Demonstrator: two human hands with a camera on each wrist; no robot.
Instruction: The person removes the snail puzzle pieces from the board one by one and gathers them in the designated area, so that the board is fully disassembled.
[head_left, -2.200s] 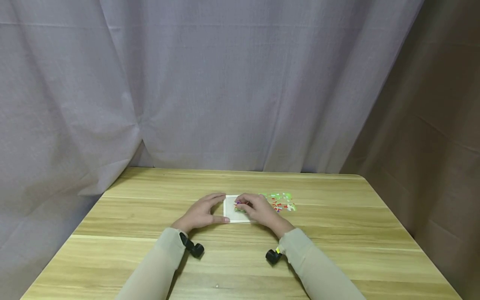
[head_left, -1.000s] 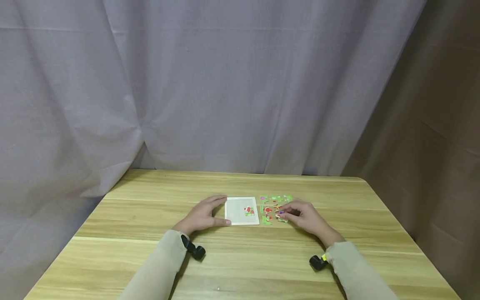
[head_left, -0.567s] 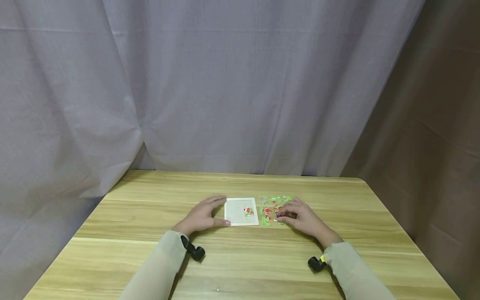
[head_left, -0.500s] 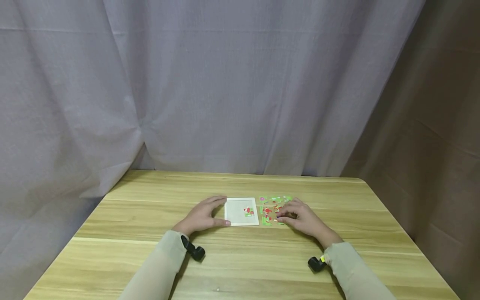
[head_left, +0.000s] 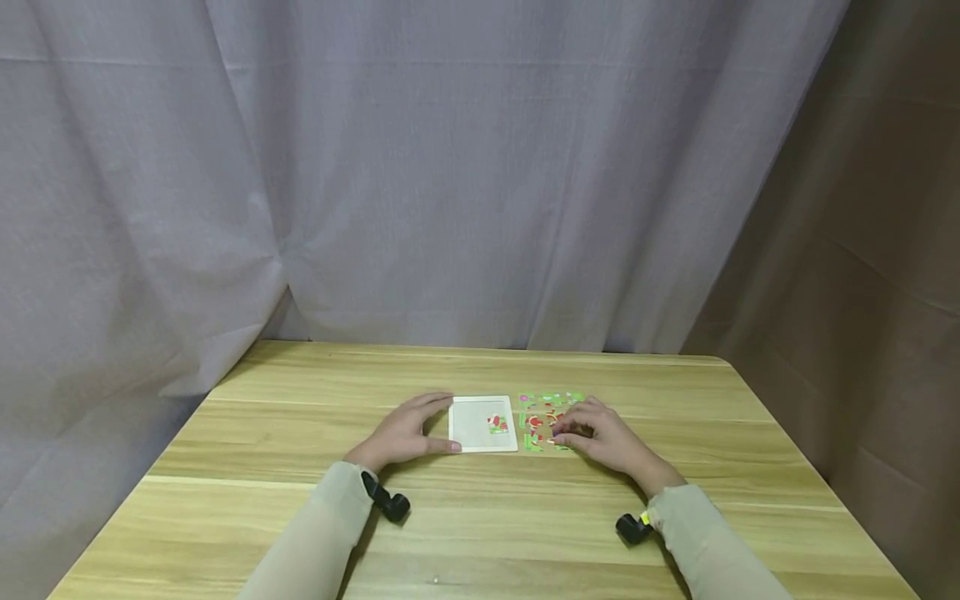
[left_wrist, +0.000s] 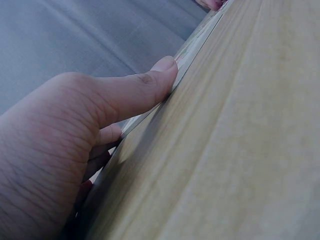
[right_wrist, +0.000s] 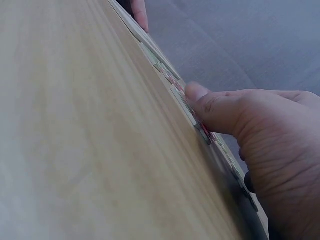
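My left hand (head_left: 405, 432) spans the left side of a square white puzzle tray (head_left: 468, 400). Its thumb touches the tray's near left corner, and a fingertip touches the far left corner. Inside the tray, toward the right, lie joined red, white and green puzzle pieces (head_left: 498, 425). To the right of the tray, my right hand (head_left: 603, 433) pinches a puzzle piece with a purple patch (head_left: 556, 433) low over other loose pieces. Fingers cover most of that piece. In the right wrist view, the right thumb (right_wrist: 215, 107) is close against the pieces on the table.
Several loose puzzle pieces (head_left: 534, 422), mainly green and red, lie flat beside the tray, some partly hidden by the right hand. All rest on a wood-grain table (head_left: 480, 517). A grey curtain (head_left: 450, 183) hangs behind the table's far edge.
My right hand has moved from over the tray rightward to the loose pieces, with the purple-patched piece at its fingertips, then slightly nearer. It is almost still lately. The left hand stays on the tray.
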